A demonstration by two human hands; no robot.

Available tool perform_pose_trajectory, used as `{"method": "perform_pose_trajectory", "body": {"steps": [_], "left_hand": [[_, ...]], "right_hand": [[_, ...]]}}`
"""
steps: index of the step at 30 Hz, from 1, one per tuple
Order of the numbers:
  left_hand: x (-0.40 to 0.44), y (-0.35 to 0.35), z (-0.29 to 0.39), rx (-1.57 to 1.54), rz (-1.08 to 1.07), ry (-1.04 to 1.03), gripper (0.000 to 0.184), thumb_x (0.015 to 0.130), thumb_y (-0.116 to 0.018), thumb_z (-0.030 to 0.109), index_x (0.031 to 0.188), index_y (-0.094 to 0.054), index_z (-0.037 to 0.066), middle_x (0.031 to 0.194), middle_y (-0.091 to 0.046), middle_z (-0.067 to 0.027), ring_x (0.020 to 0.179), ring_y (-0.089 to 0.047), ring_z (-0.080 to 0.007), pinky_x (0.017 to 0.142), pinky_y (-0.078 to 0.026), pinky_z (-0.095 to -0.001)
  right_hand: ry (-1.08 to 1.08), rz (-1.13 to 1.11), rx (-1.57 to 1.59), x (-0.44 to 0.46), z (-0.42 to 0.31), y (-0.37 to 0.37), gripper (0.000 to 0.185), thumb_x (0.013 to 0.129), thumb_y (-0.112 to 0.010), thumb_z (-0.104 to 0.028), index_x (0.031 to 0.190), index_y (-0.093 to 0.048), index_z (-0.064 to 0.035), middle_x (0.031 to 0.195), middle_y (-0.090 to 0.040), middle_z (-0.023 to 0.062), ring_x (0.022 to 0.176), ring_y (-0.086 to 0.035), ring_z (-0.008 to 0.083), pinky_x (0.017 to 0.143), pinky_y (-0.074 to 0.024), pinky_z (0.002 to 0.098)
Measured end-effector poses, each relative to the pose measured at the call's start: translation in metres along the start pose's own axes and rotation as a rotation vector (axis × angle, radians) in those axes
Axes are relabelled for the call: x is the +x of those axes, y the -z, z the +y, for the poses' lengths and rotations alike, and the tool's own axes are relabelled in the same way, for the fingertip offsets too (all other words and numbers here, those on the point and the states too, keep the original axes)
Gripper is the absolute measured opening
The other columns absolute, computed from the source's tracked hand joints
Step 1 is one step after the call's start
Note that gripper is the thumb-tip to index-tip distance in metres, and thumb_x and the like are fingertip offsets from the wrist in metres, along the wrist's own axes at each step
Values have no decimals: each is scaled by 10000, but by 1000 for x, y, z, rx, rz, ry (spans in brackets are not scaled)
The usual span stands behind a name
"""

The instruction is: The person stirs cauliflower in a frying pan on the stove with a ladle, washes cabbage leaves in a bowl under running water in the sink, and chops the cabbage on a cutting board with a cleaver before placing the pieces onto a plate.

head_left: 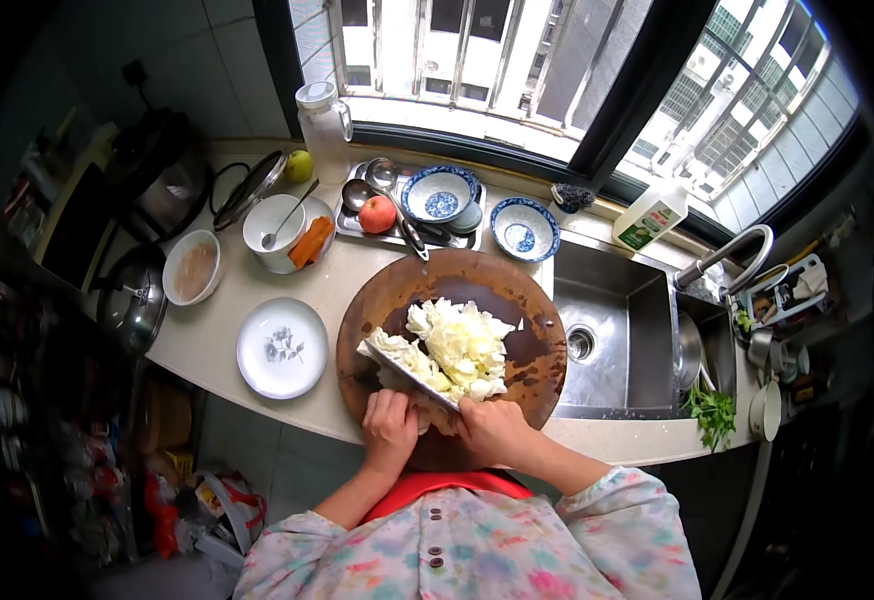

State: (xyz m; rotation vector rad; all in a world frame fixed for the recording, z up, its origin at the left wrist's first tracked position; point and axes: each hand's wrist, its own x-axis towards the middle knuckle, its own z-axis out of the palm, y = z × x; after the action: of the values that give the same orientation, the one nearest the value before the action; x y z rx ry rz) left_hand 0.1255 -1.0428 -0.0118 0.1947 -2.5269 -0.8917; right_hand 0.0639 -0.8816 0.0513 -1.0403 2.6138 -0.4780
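A heap of chopped pale cabbage [465,345] lies on the round wooden cutting board [537,365]. Across its near-left side slants a cleaver [414,374], seen almost edge-on, with cabbage pressed along the far side of the blade. My right hand [497,430] is closed at the cleaver's lower right end, where the handle is hidden by the fingers. Close to the near side of the blade, my left hand [390,430] has its fingers curled in at the board's front edge. What lies under those fingers is hidden.
Left of the board is a flowered plate [282,348]; behind it are a white bowl [275,228], carrot pieces [311,243] and a meat bowl [194,268]. A tray [357,232] holds an apple and ladles. The sink [612,350] is at right, with leafy greens [712,412] beside it.
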Motion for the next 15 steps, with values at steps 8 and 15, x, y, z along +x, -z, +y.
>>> {"method": "perform_pose_trajectory", "body": {"steps": [8, 15], "left_hand": [[-14, 13, 7, -13, -13, -60, 431, 644, -724, 192, 992, -548, 9, 1177, -446, -203, 1082, -433, -375, 912, -369, -431], [-12, -1, 7, 147, -218, -21, 1051, 505, -772, 497, 1304, -223, 89, 1427, -60, -216, 1316, -21, -418, 1023, -60, -581]], "right_hand": [[-98, 200, 314, -30, 14, 4, 153, 813, -528, -199, 772, -525, -52, 669, -584, 147, 611, -573, 332, 525, -449, 401], [-493, 458, 806, -60, 56, 9, 229, 877, -496, -186, 735, -511, -7, 495, -482, 63, 428, -494, 127, 405, -388, 290]]}}
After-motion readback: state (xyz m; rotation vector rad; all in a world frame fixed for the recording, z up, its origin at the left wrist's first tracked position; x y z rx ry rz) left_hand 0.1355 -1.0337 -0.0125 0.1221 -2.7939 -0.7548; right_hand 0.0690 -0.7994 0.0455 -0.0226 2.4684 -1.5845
